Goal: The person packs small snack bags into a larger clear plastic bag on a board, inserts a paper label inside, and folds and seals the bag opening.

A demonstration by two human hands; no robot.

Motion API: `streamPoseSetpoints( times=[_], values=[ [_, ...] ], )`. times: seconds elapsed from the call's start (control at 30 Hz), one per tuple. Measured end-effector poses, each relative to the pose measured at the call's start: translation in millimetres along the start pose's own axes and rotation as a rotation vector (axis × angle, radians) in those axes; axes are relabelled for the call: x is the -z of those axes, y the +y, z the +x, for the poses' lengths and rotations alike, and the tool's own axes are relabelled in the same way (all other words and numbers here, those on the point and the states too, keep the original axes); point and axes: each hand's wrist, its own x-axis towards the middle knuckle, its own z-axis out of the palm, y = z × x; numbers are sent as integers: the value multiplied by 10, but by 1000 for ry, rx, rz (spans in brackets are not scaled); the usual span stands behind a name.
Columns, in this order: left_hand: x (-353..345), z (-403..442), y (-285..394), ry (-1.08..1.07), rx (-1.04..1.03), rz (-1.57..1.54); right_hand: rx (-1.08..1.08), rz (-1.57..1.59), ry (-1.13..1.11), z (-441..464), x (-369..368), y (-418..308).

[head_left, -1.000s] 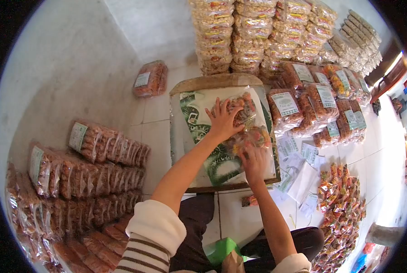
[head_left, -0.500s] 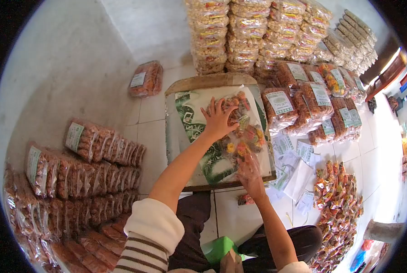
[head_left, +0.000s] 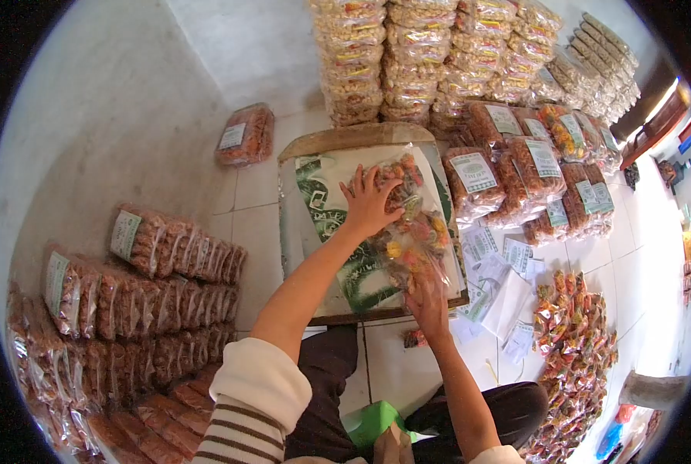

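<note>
Sleeve (head_left: 249, 394), striped, lower left of frame. Green item (head_left: 378, 421), bottom centre, unclear what. Right hand (head_left: 427, 305) at bag's lower end, fingers bent in at the film; partly masked by it, can't tell how firmly they grip. Bag (head_left: 413, 251): clear plastic, colourful contents, lying just right of centre on the surface (head_left: 353, 138), over green-white sheet (head_left: 312, 197). Left hand (head_left: 370, 205): fingers well spread, palm down on bag's upper part, looks pressed on rather than gripping.

Risks, judged: film may tear if right hand pulls while left pins it; contents may spill if the lower end isn't sealed (can't tell); hard left-hand pressure may crush them; uneven pressure may skid bag and sheet together.

Papers (head_left: 508, 305) scattered just right of surface; small packets (head_left: 570, 348) heaped lower right. Brown stacks (head_left: 141, 301) lower left, labelled bags (head_left: 508, 182) upper right, lone bag (head_left: 245, 138) upper left, tall stacks (head_left: 415, 58) top.
</note>
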Motion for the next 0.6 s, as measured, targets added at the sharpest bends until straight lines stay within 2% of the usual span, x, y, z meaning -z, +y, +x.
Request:
streamPoseSetpoints(
  times=[0.17, 0.23, 0.27, 0.33, 0.43, 0.57, 0.6],
  values=[
    [-8, -4, 12, -22, 14, 6, -6, -67, 51, 118, -79, 67],
    [-9, -1, 5, -22, 11, 1, -159, 295, 202, 198, 82, -197],
    [-8, -1, -1, -23, 9, -3, -158, 296, 201, 202, 62, -198],
    [-30, -9, -7, -4, 0, 0, -296, 235, 254, 189, 5, -176],
    [-34, -17, -13, 19, -15, 9, -317, 158, 303, 174, -23, -107],
    [-9, -20, 3, 25, -28, -4, -205, 98, 162, 122, 36, -48],
    [-7, -20, 5, 26, -29, -4, -172, -49, 141, 68, 21, -83]
  ],
)
